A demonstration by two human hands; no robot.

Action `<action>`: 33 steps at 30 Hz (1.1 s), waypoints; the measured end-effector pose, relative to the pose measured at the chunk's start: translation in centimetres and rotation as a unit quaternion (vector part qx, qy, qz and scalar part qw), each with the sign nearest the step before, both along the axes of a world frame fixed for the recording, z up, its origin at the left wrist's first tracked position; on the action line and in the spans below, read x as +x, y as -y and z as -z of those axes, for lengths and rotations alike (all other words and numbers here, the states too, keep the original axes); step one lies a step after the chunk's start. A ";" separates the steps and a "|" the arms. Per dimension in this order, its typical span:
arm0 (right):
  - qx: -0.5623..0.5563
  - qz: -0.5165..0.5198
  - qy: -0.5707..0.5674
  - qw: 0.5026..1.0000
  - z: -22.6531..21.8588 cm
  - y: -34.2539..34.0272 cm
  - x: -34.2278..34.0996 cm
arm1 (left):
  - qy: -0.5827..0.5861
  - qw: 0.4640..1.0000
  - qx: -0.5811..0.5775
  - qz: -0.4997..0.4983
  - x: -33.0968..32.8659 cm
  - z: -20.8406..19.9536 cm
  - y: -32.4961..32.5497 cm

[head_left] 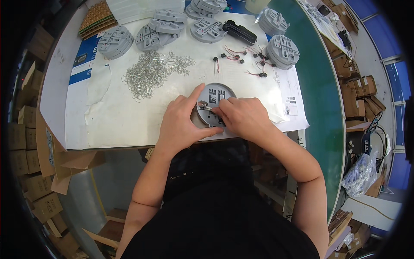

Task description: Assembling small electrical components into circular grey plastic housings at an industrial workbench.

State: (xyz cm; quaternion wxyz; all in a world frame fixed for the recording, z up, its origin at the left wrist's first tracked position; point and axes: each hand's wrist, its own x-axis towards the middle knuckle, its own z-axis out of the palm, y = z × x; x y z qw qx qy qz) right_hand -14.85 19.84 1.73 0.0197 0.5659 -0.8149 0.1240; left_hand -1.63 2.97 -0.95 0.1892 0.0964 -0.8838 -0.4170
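Observation:
A round grey plastic housing (210,122) lies at the table's front edge, its open side up, with dark slots and small metal parts inside. My left hand (181,121) holds it by the left rim, thumb along the near edge and index finger at the far left. My right hand (246,117) reaches in from the right, its fingers pinched together over the middle of the housing. At those fingertips shows a small shiny metal piece (208,108), partly hidden. Beyond my left hand lies a heap of small bent metal pins (145,77).
Stacks of similar grey housings stand at the back left (115,42), back middle (208,30) and right (283,52). A black elongated tool-like object (239,32) lies between them. Small black parts with red wires (261,64) are scattered nearby. Printed paper (293,103) covers the table's right side.

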 end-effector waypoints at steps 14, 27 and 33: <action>0.184 -0.044 -0.077 0.979 -5.8 2.6 0.9 | -0.004 1.000 -0.027 0.014 -0.1 -0.4 0.1; 0.108 -0.041 -0.115 0.987 -4.1 1.7 1.3 | 0.005 0.999 -0.025 0.020 0.0 -0.3 0.3; 0.093 -0.071 -0.195 0.974 -2.4 0.6 1.2 | 0.005 1.000 -0.024 0.020 0.0 -0.3 0.3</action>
